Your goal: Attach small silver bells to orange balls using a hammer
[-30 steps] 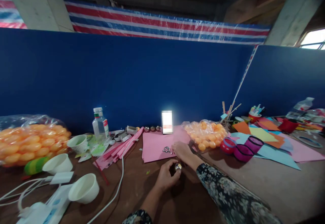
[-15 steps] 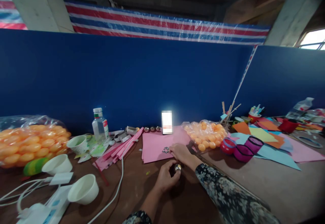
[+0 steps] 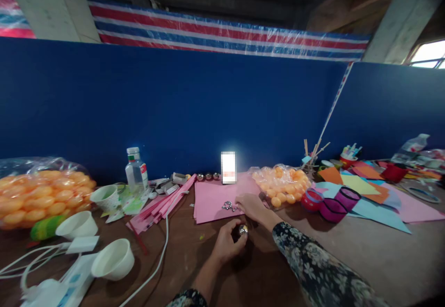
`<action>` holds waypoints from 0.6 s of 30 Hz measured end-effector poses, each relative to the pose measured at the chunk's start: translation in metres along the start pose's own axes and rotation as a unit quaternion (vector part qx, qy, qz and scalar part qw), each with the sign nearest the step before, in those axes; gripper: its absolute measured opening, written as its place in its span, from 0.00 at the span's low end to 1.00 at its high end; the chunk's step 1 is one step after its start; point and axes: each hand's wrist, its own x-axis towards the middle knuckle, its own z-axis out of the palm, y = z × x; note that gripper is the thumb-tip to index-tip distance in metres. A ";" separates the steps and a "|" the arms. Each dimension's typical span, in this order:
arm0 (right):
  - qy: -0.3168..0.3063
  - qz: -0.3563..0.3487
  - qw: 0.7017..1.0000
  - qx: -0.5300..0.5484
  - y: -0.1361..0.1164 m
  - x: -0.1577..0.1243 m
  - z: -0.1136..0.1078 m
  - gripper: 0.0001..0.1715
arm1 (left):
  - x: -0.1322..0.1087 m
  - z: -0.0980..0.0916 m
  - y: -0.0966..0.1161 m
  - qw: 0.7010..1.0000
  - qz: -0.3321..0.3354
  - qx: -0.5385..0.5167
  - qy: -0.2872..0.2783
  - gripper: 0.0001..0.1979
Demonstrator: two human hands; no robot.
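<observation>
Left hand: The left hand [image 3: 226, 246] is holding a small shiny silver ball [image 3: 243, 229] in a closed grip. Thumb and fingertips are pinching it just above the brown wooden bench [image 3: 347, 251], near the middle. It seems the pinch is there so that the round thing is not rolling away.
Right hand: The right hand [image 3: 251, 206] is resting with bent fingers on the near right corner of a flat pink paper sheet [image 3: 212, 195]. I cannot tell whether its grip is having anything inside.
Small parts: A little heap of silver metal pieces [image 3: 227, 205] is lying on the sheet, just left of the right hand. They are probably placed there because they are showing clearly against the pink.
Around: A clear plastic bag of orange balls [image 3: 283, 184] is sitting just right of the sheet, and the bag is holding them together. Three more silver balls [image 3: 207, 176] are lining up against the blue partition wall [image 3: 174, 112] at the far edge. White paper cups [image 3: 113, 258] are standing near left.
</observation>
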 end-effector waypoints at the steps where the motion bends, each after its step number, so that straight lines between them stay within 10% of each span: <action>1: 0.000 0.000 1.000 -0.001 -0.001 0.001 0.001 0.11 | 0.000 0.000 0.000 1.000 0.001 -0.003 0.001 0.10; 18: 0.004 -0.001 1.000 0.026 -0.005 0.019 0.013 0.10 | 0.001 -0.003 0.011 1.000 0.006 -0.007 -0.009 0.12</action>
